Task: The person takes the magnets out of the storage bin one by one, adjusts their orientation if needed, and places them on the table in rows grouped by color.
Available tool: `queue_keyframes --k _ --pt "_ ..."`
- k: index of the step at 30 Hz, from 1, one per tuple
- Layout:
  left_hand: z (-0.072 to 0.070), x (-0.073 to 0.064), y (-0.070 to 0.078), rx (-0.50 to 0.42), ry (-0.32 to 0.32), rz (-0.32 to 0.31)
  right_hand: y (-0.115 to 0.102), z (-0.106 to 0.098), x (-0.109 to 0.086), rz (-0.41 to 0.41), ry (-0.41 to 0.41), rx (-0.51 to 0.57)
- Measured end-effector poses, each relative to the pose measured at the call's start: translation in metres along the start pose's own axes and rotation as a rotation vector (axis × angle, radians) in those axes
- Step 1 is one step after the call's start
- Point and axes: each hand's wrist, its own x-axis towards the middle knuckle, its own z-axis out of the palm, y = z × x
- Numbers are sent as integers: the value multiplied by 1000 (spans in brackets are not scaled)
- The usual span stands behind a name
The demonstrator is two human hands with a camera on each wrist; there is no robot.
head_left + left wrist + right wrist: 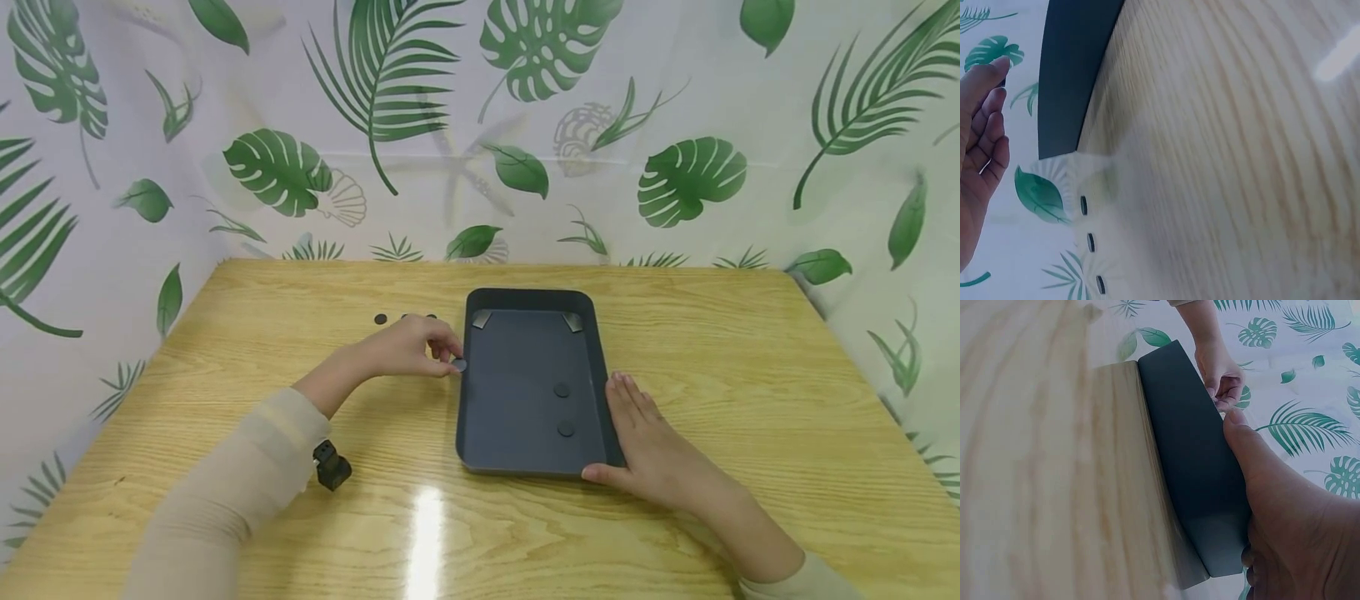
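Observation:
My left hand [411, 346] pinches a small round disc [459, 365] between thumb and fingers, right at the left rim of a dark grey rectangular tray [517, 375]. Inside the tray, two dark discs [566, 428] lie toward the right side. My right hand [652, 446] rests against the tray's right wall with straight fingers, its thumb at the near right corner. From the right wrist, the thumb [1244, 440] shows along the tray's outer side [1194, 462]. The held disc is mostly hidden by fingers in the left wrist view.
Beyond my left hand, more dark discs [381, 318] lie in a row on the wooden table [712, 333]; three show in the left wrist view. Two shiny pieces [573, 322] sit in the tray's far corners. A small black device [331, 465] is beside my left sleeve. Leaf-patterned cloth stands behind.

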Motion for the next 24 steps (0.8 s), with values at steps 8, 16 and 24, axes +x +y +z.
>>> queue_keyframes --k 8,16,24 --pt "-6 -5 -11 6 30 -94 1 -1 0 2 -5 4" --pt "-8 -7 -23 7 79 -162 0 0 0 2 -5 1" --pt "-9 -6 -34 15 105 -237 1 0 0 6 -5 10"
